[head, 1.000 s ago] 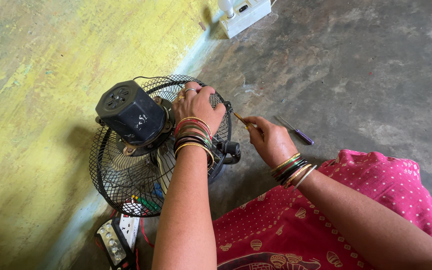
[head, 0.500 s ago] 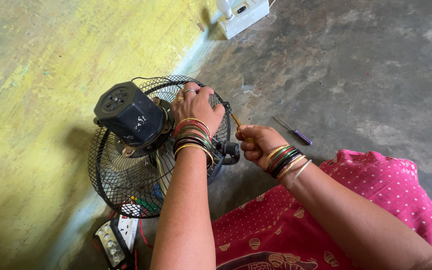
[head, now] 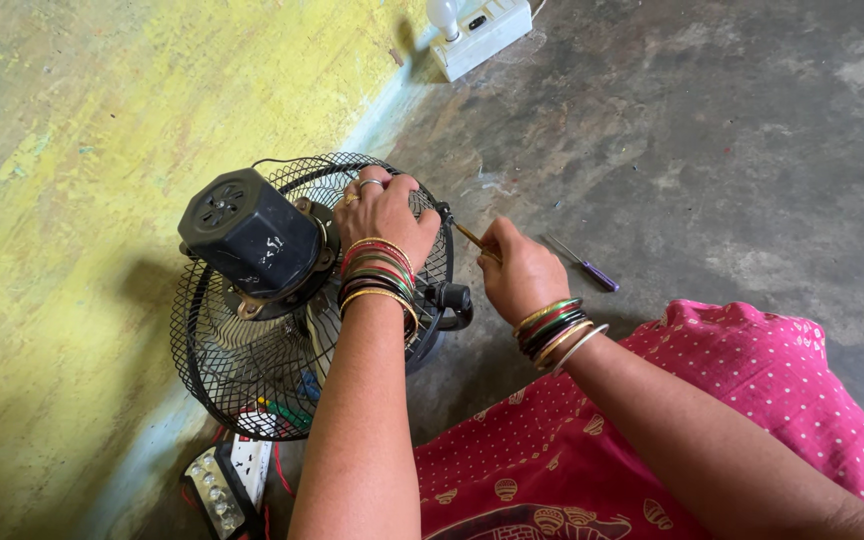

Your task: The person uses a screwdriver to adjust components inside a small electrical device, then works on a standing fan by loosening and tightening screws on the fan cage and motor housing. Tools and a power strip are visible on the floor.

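A black wire-cage fan (head: 252, 370) lies face down on the grey floor, its boxy black motor housing (head: 250, 238) pointing up. My left hand (head: 384, 212) presses on the cage's upper rim beside the motor, fingers curled over the wires. My right hand (head: 520, 268) grips a thin screwdriver (head: 472, 238) with a yellowish shaft, its tip against the rim of the cage at the right side. Both wrists carry several coloured bangles. A black knob (head: 452, 298) sticks out of the cage just below the tool.
A purple-handled screwdriver (head: 582, 264) lies on the floor right of my right hand. A white switchboard with a bulb (head: 477, 30) sits against the yellow wall (head: 62, 130) at top. A power strip (head: 227, 475) lies by the fan. My pink dotted garment (head: 712, 400) covers the lower right.
My right hand has moved left and closer to the fan, bringing the screwdriver tip up to the cage rim. The left hand stays on the cage.
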